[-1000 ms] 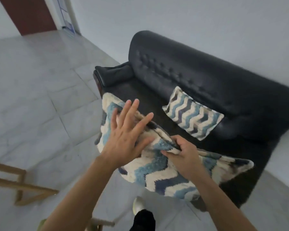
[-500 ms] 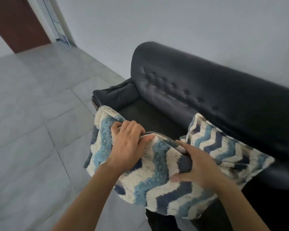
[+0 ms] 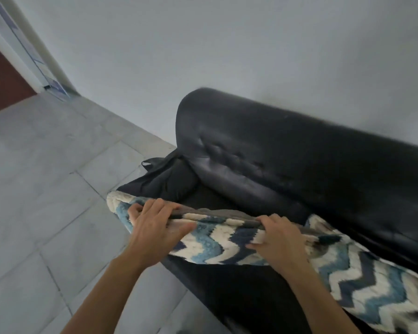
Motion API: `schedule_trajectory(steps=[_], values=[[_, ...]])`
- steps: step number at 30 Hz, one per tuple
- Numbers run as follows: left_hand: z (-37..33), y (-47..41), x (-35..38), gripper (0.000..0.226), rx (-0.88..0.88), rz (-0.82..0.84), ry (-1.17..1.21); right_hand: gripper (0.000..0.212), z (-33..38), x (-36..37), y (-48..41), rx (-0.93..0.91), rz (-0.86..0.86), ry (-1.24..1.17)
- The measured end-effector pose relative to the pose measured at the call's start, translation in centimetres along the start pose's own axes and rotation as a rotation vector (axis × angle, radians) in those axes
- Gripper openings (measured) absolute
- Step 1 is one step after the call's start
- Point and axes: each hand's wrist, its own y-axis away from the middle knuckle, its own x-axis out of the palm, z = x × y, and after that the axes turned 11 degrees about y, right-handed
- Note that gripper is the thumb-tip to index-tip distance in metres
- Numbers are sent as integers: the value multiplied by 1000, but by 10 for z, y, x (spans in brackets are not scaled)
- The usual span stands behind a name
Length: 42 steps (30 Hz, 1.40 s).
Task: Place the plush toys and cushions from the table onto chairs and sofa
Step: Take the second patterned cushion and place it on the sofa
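A cushion point(image 3: 217, 239) with a blue, navy and cream zigzag pattern hangs over the left end of the black leather sofa point(image 3: 287, 165). My left hand point(image 3: 155, 227) grips its top edge near the left corner. My right hand point(image 3: 278, 239) grips the same edge further right. A second zigzag cushion point(image 3: 372, 280) lies on the sofa seat at the lower right, partly behind my right forearm.
The sofa's low black armrest point(image 3: 164, 179) sits just beyond the held cushion. Grey floor tiles point(image 3: 46, 189) spread to the left. A grey wall point(image 3: 227, 56) runs behind the sofa, and a reddish-brown door point(image 3: 0, 85) shows at the far left.
I have moved closer to the sofa and brought the held cushion over its left seat. Both hands shifted to the cushion's top edge, spread further apart.
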Motion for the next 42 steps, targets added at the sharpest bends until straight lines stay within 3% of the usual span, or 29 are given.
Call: schedule_trajectory(steps=[3,10,15,20,24,31,37,42], values=[[46,-62,13,88,82,114,-56,58,18,7,-54,78,-5,-28],[135,-228,88,51,283,275,-27,60,58,52,-152,348,93,-12],[184,-320,162,61,420,375,-28,59,74,100,-219,507,202,9],[214,-378,247,55,373,484,-55,64,54,173,-290,519,248,7],[243,-395,322,52,352,445,-49,74,32,257,-332,583,143,23],[300,-356,419,81,186,505,67,95,52,387,-327,842,84,-109],[340,-314,472,77,280,250,34,83,79,454,-324,595,-214,99],[345,-357,538,82,397,108,-57,86,38,480,-396,467,-470,311]])
